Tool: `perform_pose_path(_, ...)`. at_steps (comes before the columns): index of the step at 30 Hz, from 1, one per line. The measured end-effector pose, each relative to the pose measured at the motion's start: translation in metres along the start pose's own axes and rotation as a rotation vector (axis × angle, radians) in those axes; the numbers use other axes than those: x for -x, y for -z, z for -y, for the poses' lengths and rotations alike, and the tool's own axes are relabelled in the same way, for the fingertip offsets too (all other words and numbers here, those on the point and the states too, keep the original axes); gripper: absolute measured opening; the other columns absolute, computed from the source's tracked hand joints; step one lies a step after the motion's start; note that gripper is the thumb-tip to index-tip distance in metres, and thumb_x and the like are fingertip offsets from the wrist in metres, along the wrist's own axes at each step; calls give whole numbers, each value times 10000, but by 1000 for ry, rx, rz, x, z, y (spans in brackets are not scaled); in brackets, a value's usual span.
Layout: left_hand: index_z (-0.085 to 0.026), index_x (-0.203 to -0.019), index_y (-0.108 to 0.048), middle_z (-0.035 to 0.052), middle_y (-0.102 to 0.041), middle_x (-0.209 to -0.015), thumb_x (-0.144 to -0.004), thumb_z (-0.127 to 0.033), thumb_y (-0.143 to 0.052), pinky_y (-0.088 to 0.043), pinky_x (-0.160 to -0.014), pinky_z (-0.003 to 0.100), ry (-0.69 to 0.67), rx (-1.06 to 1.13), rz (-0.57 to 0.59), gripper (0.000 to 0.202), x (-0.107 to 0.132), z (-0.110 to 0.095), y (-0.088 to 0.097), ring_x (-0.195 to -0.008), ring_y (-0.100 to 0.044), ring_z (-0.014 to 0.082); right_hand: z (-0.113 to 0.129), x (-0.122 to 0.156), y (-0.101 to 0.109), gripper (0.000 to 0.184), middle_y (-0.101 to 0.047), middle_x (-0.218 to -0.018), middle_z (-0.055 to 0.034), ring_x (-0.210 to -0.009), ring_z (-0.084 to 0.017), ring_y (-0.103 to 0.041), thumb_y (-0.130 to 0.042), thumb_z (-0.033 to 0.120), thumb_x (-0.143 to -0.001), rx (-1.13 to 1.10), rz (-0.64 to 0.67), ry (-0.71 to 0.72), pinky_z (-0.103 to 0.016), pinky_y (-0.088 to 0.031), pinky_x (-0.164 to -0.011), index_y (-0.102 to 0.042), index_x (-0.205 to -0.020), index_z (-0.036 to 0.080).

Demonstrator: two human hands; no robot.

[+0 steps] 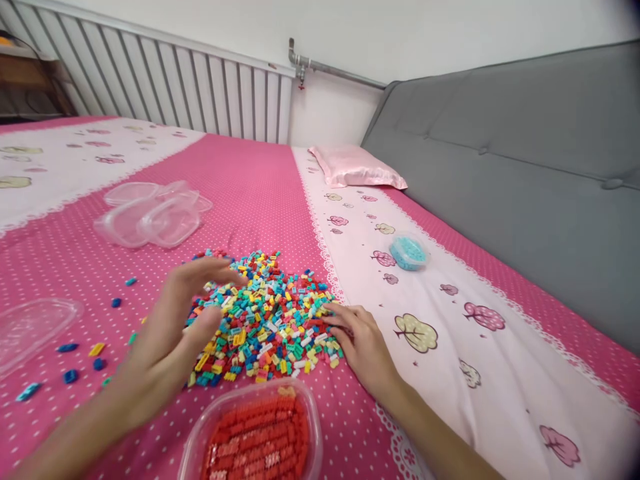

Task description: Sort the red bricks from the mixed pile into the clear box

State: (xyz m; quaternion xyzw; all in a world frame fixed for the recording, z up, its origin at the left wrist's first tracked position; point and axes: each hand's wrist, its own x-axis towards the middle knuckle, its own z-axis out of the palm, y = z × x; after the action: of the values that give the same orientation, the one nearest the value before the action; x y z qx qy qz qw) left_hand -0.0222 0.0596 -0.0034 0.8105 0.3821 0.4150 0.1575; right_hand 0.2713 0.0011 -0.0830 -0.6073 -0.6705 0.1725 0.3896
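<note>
A heap of small multicoloured building bricks point(270, 313) lies on the pink dotted bedspread. My left hand point(185, 313) hovers over the heap's left side, its thumb and fingers apart with nothing visible between them. At the heap's right edge, my right hand point(357, 340) reaches in with extended, slightly bent fingers, their tips touching bricks. I see no brick held in it. Close in front stands a clear plastic container point(313, 427) holding red bricks point(257, 437). A few loose bricks, among them a blue brick point(71, 377) and a yellow brick point(97, 349), are scattered left of the heap.
Clear plastic containers or lids point(170, 223) lie grouped behind the heap, and a clear lid point(35, 327) is at far left. A container of light-blue bricks point(409, 253) sits to the right. Farther back are a pink pillow point(356, 167), grey headboard point(500, 127) and white radiator point(200, 87).
</note>
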Motion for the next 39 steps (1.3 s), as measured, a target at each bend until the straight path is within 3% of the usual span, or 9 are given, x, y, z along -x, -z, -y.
perform_pose_path(3, -307, -1306, -509, 29, -676, -1207, -1050, -474, -464, -471, -1038, 443, -36, 61, 21, 309, -42, -19, -16, -1156, -618, 258, 3, -2, 2, 419, -721, -1055, -61, -1033, -250, -678, -601, 40, -922, -6, -30, 0, -452, -491, -983, -687, -1269, 259)
perform_pose_path(5, -284, -1275, -532, 29, -675, -1192, -1058, -460, -450, -462, -1022, 424, -40, 75, 28, 291, -49, -20, -25, -1145, -612, 250, 4, -4, 5, 413, -729, -979, -40, -985, -251, -675, -642, 39, -890, -24, -62, -9, -431, -503, -943, -698, -1233, 260)
perform_pose_path(9, -258, -1135, -606, 31, -678, -1140, -1042, -423, -485, -455, -962, 396, -60, 8, 138, 224, -30, -6, -32, -1103, -601, 252, 2, -5, 9, 222, -747, -940, -27, -889, -225, -684, -655, 85, -901, -111, -35, -22, -368, -520, -840, -744, -1031, 241)
perform_pose_path(12, -248, -1087, -623, 31, -689, -1084, -1040, -398, -489, -445, -934, 388, -84, -11, 214, 206, -19, -2, -34, -1061, -594, 249, 2, -4, 8, 207, -752, -1005, -44, -955, -233, -668, -602, 118, -951, -42, -9, 15, -382, -507, -867, -763, -977, 245)
perform_pose_path(17, -231, -1085, -631, 38, -703, -1062, -1043, -376, -496, -422, -945, 405, -159, -29, 240, 203, -18, -2, -39, -1046, -582, 252, 8, -2, 7, 201, -735, -1003, -57, -978, -259, -622, -604, 154, -974, 134, 40, 49, -431, -474, -888, -769, -1028, 255)
perform_pose_path(22, -219, -1069, -641, 38, -705, -1046, -1043, -363, -505, -422, -905, 382, -183, -20, 227, 199, -17, 1, -42, -1008, -585, 243, 15, -4, 9, 148, -753, -978, -53, -972, -262, -628, -631, 180, -955, 131, 23, 52, -441, -462, -905, -762, -963, 248)
perform_pose_path(27, -236, -1110, -674, 28, -728, -1069, -1028, -312, -597, -399, -933, 375, -325, 14, 291, 136, -14, -2, -41, -1033, -585, 230, 46, 0, 12, 111, -768, -958, -50, -923, -236, -680, -683, 318, -911, -215, -48, -114, -391, -507, -882, -747, -943, 233)
perform_pose_path(31, -253, -1163, -682, 27, -737, -1039, -1021, -373, -635, -409, -917, 354, -441, 146, 270, 192, -11, -11, -41, -987, -597, 205, 82, 9, 7, 192, -755, -881, -28, -837, -193, -689, -711, 410, -896, -591, 105, -218, -306, -536, -767, -735, -917, 221)
perform_pose_path(39, -220, -967, -693, 9, -757, -907, -1010, -405, -648, -415, -848, 355, -463, 202, 125, 195, -7, -18, -40, -885, -616, 184, 97, 16, -2, 219, -756, -857, -24, -820, -171, -669, -782, 439, -844, -739, 112, -294, -273, -539, -763, -756, -857, 222)
